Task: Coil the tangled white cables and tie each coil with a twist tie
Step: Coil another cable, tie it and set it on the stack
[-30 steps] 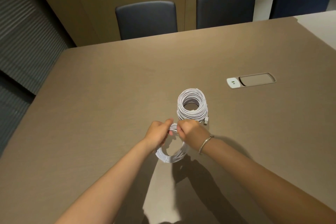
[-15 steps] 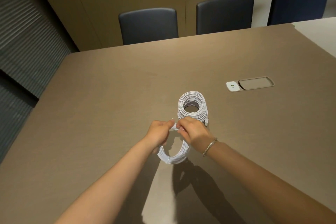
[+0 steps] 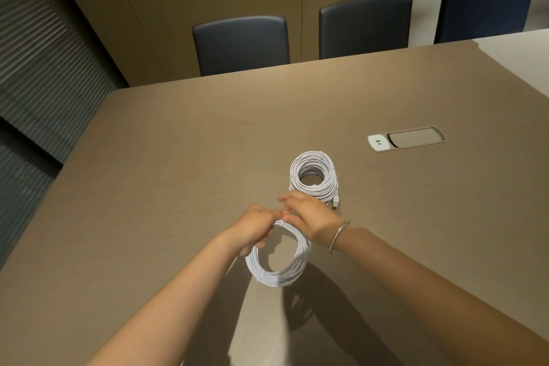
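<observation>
While lifted off the tabletop at lower centre: white cable coil, top pinched between left hand and right hand, both closed on it. Just above, touching right hand: stacked coils, lying flat.

No text, label, brand or number can be read anywhere; the white socket plate set into the tabletop bears only tiny marks, too small to read
</observation>
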Demonstrator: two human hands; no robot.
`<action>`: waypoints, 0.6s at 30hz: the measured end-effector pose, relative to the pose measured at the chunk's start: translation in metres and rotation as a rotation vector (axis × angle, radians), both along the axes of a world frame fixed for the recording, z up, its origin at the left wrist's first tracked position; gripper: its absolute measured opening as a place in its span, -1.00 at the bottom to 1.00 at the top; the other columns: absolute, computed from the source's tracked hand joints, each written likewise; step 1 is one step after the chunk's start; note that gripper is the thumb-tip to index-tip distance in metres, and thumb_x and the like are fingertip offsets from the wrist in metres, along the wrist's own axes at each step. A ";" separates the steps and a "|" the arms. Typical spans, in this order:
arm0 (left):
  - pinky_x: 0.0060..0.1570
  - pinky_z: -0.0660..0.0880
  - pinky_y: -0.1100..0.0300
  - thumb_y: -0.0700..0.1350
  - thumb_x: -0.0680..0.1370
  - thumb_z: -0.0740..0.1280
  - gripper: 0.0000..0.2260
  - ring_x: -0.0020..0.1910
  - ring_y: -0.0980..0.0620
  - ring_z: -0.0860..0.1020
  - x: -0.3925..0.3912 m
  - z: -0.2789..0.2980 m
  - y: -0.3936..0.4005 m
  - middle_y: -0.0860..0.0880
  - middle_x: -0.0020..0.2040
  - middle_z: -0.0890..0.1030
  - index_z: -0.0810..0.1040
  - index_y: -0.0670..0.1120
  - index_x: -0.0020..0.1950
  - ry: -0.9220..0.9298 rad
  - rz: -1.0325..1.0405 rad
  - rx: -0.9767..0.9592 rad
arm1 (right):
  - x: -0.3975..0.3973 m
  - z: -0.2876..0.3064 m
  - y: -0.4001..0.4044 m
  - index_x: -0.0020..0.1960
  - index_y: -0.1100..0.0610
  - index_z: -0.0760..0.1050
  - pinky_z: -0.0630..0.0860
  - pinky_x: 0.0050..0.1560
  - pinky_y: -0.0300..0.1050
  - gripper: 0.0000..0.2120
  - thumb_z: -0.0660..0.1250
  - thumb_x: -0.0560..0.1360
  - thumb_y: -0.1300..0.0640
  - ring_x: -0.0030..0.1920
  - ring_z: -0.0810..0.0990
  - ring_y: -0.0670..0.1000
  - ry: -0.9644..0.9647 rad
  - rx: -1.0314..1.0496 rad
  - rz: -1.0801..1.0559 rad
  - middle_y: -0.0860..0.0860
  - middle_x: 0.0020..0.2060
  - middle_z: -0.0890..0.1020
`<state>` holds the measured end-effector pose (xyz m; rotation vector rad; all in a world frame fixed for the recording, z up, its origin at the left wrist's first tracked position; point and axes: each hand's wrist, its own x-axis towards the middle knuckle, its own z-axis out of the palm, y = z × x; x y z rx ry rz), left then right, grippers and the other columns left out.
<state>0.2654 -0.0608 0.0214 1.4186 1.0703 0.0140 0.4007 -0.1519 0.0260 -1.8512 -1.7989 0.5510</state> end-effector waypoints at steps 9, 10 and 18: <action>-0.48 0.11 0.18 -0.05 0.40 0.26 -0.85 -0.54 0.02 0.16 -0.011 0.002 0.000 -0.04 -0.51 0.24 0.41 -0.09 -0.32 0.012 -0.096 -0.033 | -0.003 0.006 -0.001 -0.14 0.23 0.62 0.37 -0.21 -0.42 -0.95 0.43 0.44 0.24 -0.29 0.49 -0.16 0.225 -0.051 -0.067 -0.09 -0.31 0.54; -0.47 0.10 0.19 -0.08 0.42 0.25 -0.84 -0.53 0.02 0.15 -0.012 0.004 0.000 -0.05 -0.49 0.24 0.39 -0.08 -0.34 0.008 -0.089 -0.032 | -0.003 0.006 -0.001 -0.13 0.24 0.62 0.36 -0.24 -0.44 -0.94 0.43 0.44 0.24 -0.33 0.46 -0.20 0.238 -0.056 -0.089 -0.13 -0.34 0.52; -0.52 0.08 0.24 -0.13 0.52 0.41 -0.60 -0.56 0.07 0.14 -0.011 -0.002 -0.002 0.03 -0.54 0.20 0.28 -0.03 -0.42 0.006 -0.228 0.146 | -0.002 0.011 0.002 -0.17 0.24 0.62 0.34 -0.27 -0.42 -0.96 0.38 0.41 0.31 -0.37 0.44 -0.21 0.170 -0.109 -0.066 -0.17 -0.39 0.48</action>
